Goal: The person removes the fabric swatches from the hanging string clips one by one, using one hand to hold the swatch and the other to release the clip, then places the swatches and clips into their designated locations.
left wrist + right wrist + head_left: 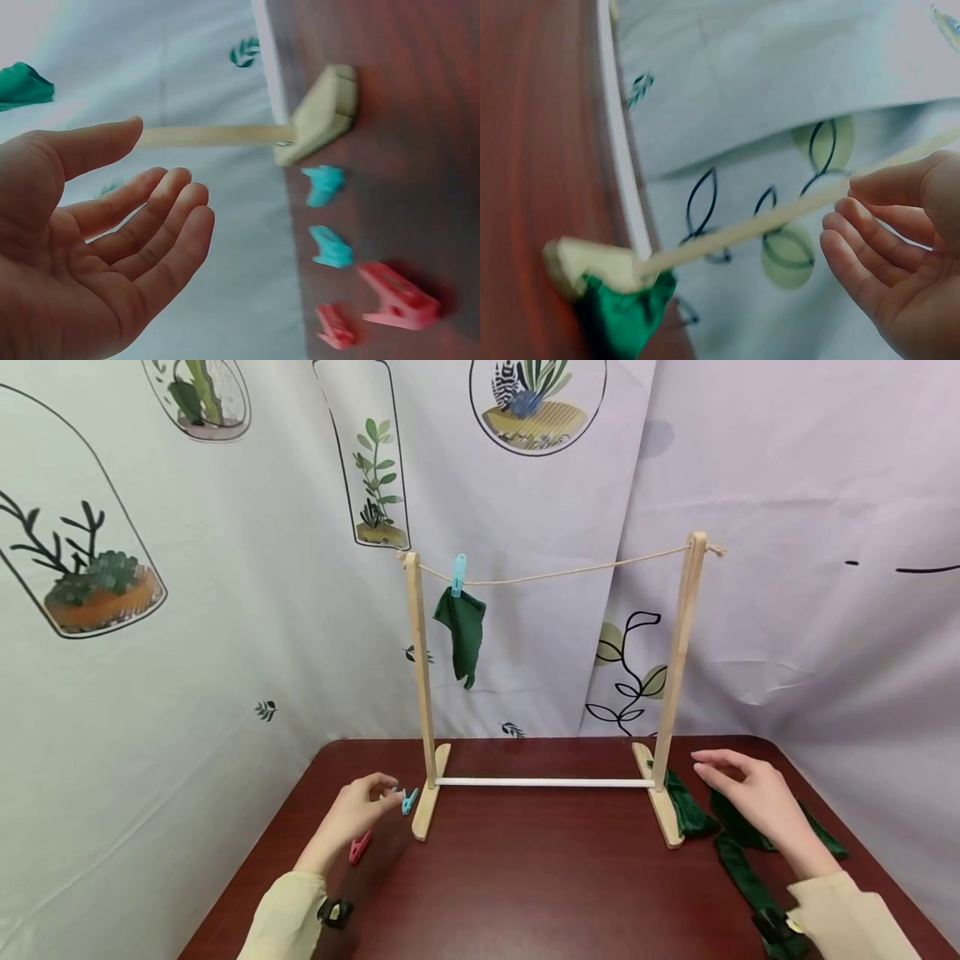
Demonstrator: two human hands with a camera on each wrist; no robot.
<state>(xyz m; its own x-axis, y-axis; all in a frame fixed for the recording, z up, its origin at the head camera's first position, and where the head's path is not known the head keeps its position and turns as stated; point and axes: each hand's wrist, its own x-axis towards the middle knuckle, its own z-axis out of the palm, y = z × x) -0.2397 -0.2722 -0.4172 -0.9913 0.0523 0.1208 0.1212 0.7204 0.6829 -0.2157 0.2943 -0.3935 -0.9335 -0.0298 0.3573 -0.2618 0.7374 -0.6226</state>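
A wooden rack carries a string (570,576), on which a blue clothespin (458,575) pins a small green cloth piece (467,631) near the left post. My left hand (358,810), fingers loosely bent and holding nothing, is over the table's left side. Close by lie two blue clothespins (331,246) and two red clothespins (401,298), best seen in the left wrist view. On the other side, my right hand (757,793) is raised above several green cloth pieces (688,806), its fingers relaxed with nothing between them. It partly covers one of those pieces in the head view.
The rack's left post (421,672) and right post (678,660) stand on wooden feet, joined low down by a white bar (543,782). They rest on a dark red-brown table (540,877). Behind hangs a pale curtain (285,568) printed with plants.
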